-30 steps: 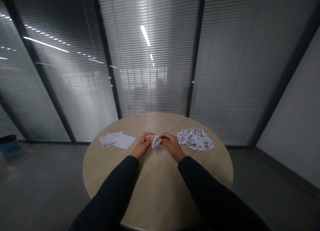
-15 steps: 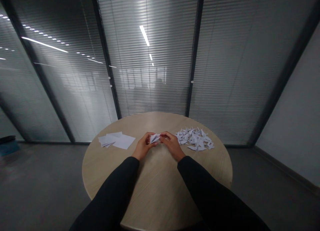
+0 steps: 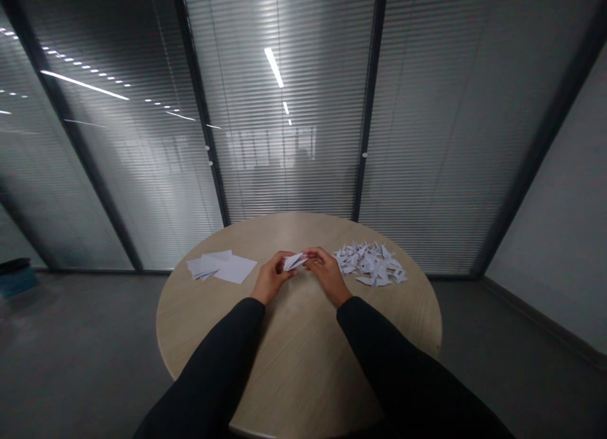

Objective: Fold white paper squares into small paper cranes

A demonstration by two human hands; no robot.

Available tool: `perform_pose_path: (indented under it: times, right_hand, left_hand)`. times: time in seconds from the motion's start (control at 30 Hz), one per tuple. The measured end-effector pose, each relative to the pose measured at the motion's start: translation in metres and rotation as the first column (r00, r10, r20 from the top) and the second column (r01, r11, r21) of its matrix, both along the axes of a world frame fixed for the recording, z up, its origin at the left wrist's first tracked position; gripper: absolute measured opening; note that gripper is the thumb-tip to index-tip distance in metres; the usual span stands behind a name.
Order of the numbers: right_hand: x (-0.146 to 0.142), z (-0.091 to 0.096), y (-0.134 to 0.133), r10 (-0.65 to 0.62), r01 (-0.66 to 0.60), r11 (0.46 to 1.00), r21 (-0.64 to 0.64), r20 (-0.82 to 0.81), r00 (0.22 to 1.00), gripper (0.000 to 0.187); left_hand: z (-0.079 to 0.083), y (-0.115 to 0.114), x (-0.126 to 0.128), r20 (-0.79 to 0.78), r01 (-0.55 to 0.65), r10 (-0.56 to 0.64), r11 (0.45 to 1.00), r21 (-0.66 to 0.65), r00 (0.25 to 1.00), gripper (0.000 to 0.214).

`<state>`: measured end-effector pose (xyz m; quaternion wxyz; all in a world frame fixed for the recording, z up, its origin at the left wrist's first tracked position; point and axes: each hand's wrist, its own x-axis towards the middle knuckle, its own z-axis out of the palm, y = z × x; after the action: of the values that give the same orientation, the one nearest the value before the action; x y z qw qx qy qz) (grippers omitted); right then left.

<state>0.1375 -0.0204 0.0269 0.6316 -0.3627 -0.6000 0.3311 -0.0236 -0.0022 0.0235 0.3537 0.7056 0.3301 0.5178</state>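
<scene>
Both hands meet over the middle of a round wooden table [image 3: 294, 363]. My left hand [image 3: 271, 276] pinches one end of a small folded white paper piece [image 3: 294, 261]. My right hand [image 3: 326, 273] pinches its other end, fingers curled round it. The piece is lifted slightly off the tabletop between the two hands. Black sleeves cover both arms up to the wrists.
A loose stack of flat white paper sheets [image 3: 222, 265] lies to the left of the hands. A heap of several folded white paper figures [image 3: 370, 263] lies to the right. Glass walls with blinds [image 3: 284, 110] stand behind the table. A blue bin [image 3: 16, 276] sits on the floor far left.
The folded paper piece has turned and risen slightly between the fingers. Both hands stay in place at the table's middle.
</scene>
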Motion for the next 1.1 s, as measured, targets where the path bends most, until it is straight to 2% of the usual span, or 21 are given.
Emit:
perform_pose_path:
  times: [0.07, 0.13, 0.33, 0.47, 0.8, 1.1]
  right_hand:
    - [0.001, 0.0, 0.001, 0.012, -0.012, 0.999, 0.035, 0.006, 1.0, 0.03]
    - [0.003, 0.0, 0.001, 0.0, -0.004, 0.996, 0.085, 0.049, 0.999, 0.025]
    - [0.004, 0.005, -0.004, -0.163, 0.127, 0.966, 0.224, 0.148, 0.975, 0.016]
    - [0.003, 0.005, -0.005, -0.212, 0.168, 0.95, 0.264, 0.146, 0.966, 0.015]
    - [0.006, 0.003, -0.001, -0.078, 0.059, 0.982, 0.179, 0.101, 0.992, 0.016]
    - [0.007, 0.001, 0.003, -0.029, 0.017, 0.986, 0.163, 0.066, 0.997, 0.017]
  left_hand:
    - [-0.002, 0.003, 0.0, 0.018, 0.005, -0.004, 1.0, -0.029, 1.0, 0.042]
    - [-0.004, 0.005, 0.0, 0.023, 0.004, -0.003, 0.999, -0.043, 1.0, 0.044]
    - [-0.003, 0.003, 0.0, -0.03, -0.072, 0.072, 0.997, -0.01, 0.997, 0.039]
    - [-0.002, 0.001, 0.001, -0.051, -0.116, 0.118, 0.993, 0.03, 0.992, 0.038]
    - [0.0, -0.002, 0.0, -0.066, -0.122, 0.132, 0.983, 0.139, 0.989, 0.035]
    - [0.005, -0.007, 0.0, -0.086, -0.11, 0.131, 0.972, 0.208, 0.988, 0.032]
